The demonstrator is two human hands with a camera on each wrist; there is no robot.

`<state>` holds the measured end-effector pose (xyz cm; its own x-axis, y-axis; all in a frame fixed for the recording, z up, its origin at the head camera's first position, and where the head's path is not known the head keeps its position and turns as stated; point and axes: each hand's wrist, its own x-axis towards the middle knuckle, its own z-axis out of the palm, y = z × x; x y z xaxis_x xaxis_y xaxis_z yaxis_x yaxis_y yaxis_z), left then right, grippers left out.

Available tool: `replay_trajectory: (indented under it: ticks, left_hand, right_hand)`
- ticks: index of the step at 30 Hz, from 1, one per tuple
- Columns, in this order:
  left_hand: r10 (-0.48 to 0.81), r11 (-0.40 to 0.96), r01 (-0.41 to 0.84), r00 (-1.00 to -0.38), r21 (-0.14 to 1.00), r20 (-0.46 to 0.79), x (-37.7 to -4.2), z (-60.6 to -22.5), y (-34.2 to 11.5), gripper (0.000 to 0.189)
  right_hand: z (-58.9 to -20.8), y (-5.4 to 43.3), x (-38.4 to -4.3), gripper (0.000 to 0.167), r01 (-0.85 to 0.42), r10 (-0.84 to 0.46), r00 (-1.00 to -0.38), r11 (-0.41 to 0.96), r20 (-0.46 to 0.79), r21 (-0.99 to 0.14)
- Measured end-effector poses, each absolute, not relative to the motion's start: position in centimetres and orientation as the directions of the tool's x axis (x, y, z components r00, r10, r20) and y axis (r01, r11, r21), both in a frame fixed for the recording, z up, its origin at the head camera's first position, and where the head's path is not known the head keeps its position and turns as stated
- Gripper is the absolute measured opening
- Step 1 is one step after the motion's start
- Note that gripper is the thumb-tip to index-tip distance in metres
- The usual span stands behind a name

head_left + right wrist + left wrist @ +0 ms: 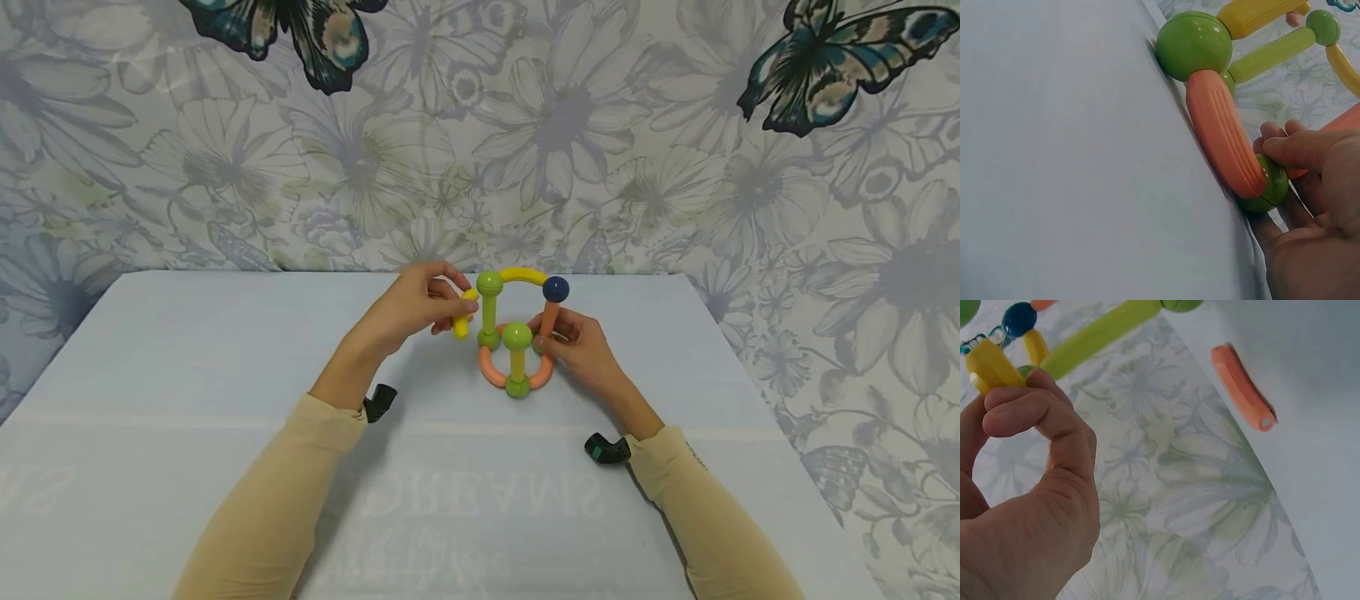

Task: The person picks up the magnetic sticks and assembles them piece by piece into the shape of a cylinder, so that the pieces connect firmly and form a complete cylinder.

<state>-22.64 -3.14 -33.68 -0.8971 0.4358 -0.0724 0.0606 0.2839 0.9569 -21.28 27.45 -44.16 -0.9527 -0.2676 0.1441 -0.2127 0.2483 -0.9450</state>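
Observation:
A frame of toy rods and balls [517, 337] stands upright on the table. Orange curved rods and green balls form its base ring. Green, yellow and orange rods rise from it, and a yellow curved rod [522, 274] links a green ball [490, 283] to a dark blue ball [556, 289] on top. My left hand [412, 307] pinches a loose yellow curved rod [994, 367] just left of the frame. With its thumb and fingers, my right hand [585, 348] grips a green base ball [1270, 187] at the foot of the orange upright.
A loose orange curved rod [1241, 389] lies on the table near its edge, in the left wrist view. The white table [480, 500] meets a flower-patterned wall [465, 167] behind the frame. A black wrist device [380, 402] sits at each cuff.

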Motion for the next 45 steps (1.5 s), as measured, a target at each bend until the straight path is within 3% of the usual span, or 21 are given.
replay_trajectory:
  ticks: [14,24,33,35,38,41,45]
  left_hand:
    - [0.377,0.117,-0.079,-0.919,0.990,-0.118,-21.4,-33.5,-1.2,0.042]
    - [0.376,0.049,-0.189,-0.906,0.981,-0.193,-21.0,-33.7,-0.1,0.059]
    - [0.376,-0.002,-0.173,-0.913,0.985,-0.159,-21.5,-34.4,-0.4,0.039]
    - [0.371,0.054,-0.153,-0.915,0.987,-0.162,-21.7,-34.9,-0.6,0.032]
    - [0.391,0.279,-0.078,-0.901,0.957,-0.188,-21.9,-35.8,-0.8,0.017]
    - [0.479,0.479,0.055,-0.853,0.876,-0.209,-22.1,-36.9,-0.6,0.014]
    - [0.629,0.482,0.199,-0.756,0.854,-0.179,-22.1,-38.1,0.1,0.020]
  right_hand:
    - [-44.2,27.5,-21.3,0.026,-0.223,-0.276,-0.948,0.229,0.157,-0.948]
    - [-44.4,27.5,-21.3,0.027,-0.250,-0.289,-0.940,0.229,0.180,-0.941]
    - [-44.4,27.6,-21.3,0.025,-0.243,-0.288,-0.941,0.217,0.176,-0.945]
    - [-44.3,27.6,-21.3,0.025,-0.244,-0.288,-0.941,0.217,0.177,-0.945]
    - [-44.3,27.6,-21.3,0.024,-0.249,-0.287,-0.941,0.220,0.182,-0.943]
    - [-44.4,27.7,-21.4,0.024,-0.252,-0.281,-0.942,0.224,0.186,-0.941]
    - [-44.4,27.7,-21.5,0.024,-0.250,-0.278,-0.943,0.220,0.186,-0.943]
